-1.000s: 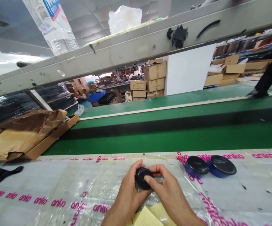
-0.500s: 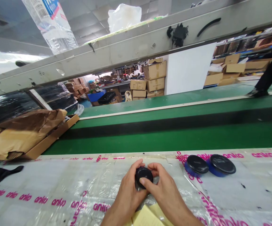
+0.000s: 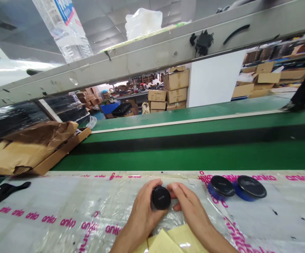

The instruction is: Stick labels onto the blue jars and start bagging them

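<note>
Item: small black round part [image 3: 161, 198] — held low over the plastic-covered worktop [image 3: 49, 200], just in front of you. Your left hand [image 3: 144, 211] cups it from the left, its grip pinching the rim; your right hand [image 3: 188, 207] closes its fingers on the opposite side, so the flat face stays turned up toward you. Nearby: two black-lidded blue discs [image 3: 237, 187] overlapping at right — within reach; yellow sheets [image 3: 168, 240] under your wrists.

Both hands met on a small black round piece [image 3: 161, 198]: left hand [image 3: 142, 214] gripped it, right hand [image 3: 188, 207] pinched its side. Two black discs [image 3: 237, 186] lay right.
</note>
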A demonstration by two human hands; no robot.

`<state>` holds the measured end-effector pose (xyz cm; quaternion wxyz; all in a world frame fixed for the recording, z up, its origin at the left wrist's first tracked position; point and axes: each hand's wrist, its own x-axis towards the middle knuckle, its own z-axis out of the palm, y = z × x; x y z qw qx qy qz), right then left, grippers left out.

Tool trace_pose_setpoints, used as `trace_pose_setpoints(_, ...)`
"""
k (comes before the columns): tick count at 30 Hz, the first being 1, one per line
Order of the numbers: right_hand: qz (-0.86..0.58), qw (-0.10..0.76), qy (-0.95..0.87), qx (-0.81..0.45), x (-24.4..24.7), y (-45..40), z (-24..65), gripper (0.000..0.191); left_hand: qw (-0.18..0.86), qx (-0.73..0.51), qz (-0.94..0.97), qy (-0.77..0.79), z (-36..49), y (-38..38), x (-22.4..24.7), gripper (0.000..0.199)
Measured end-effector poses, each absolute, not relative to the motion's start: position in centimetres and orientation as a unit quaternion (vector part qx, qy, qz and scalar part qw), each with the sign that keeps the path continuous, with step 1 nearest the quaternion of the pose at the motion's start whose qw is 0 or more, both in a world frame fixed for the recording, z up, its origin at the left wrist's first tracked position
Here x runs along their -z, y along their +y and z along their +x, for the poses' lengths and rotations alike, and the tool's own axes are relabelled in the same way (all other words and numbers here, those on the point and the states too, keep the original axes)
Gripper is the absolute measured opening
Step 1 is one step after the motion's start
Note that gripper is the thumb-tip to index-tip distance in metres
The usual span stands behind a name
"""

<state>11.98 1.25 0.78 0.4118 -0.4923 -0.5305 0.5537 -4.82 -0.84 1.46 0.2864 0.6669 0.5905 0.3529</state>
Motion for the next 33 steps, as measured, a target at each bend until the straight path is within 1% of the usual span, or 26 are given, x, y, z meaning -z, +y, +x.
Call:
trace_pose_setpoints(2,-0.495,0.402,-0.520,-0.568,-0.5,1.3,12.3,0.051,0.286,-0.349,0.662,0.598,-5.1,-0.9,-2.0,0.066)
trace_pose_setpoints(6,-0.497,0.398,-0.538,-0.553,-0.1,1.1,12.5,0.053,0.306,-0.363,0.640,0.604,-5.3,-1.0,-2.6,0.069)
trace_pose_setpoints(12,-0.509,0.400,-0.527,-0.550,-0.4,1.1,12.7,0.053,0.297,-0.399,0.622,0.605,-5.5,-1.0,-2.4,0.090)
trace_pose_setpoints(15,-0.509,0.391,-0.535,-0.550,-0.2,1.2,12.8,0.052,0.287,-0.393,0.628,0.608,-5.6,-1.0,-2.5,0.088)
trace_pose_setpoints(17,-0.508,0.389,-0.551,-0.536,0.0,1.1,12.9,0.051,0.260,-0.385,0.634,0.619,-5.7,-1.1,-2.5,0.086)
trace_pose_setpoints(19,-0.500,0.405,-0.599,-0.476,0.2,0.9,13.0,0.047,0.230,-0.378,0.631,0.637,-5.6,-1.1,-2.3,0.082)
trace_pose_setpoints(21,-0.455,0.427,-0.691,-0.364,0.4,0.8,13.2,0.042,0.215,-0.377,0.617,0.656,-5.6,-1.1,-2.1,0.078)
trace_pose_setpoints(24,-0.352,0.422,-0.816,-0.177,0.8,0.8,13.3,0.048,0.204,-0.377,0.621,0.656,-5.4,-1.1,-2.0,0.064)
trace_pose_setpoints(26,-0.331,0.402,-0.849,-0.087,1.0,1.0,13.1,0.051,0.198,-0.371,0.638,0.645,-5.3,-1.1,-2.1,0.055)
trace_pose_setpoints(29,-0.340,0.372,-0.864,-0.017,1.1,1.4,12.8,0.048,0.196,-0.363,0.650,0.638,-5.3,-1.0,-2.4,0.050)
trace_pose_setpoints(33,-0.343,0.377,-0.860,-0.002,0.9,1.3,12.6,0.048,0.199,-0.364,0.653,0.633,-5.3,-1.1,-2.3,0.050)
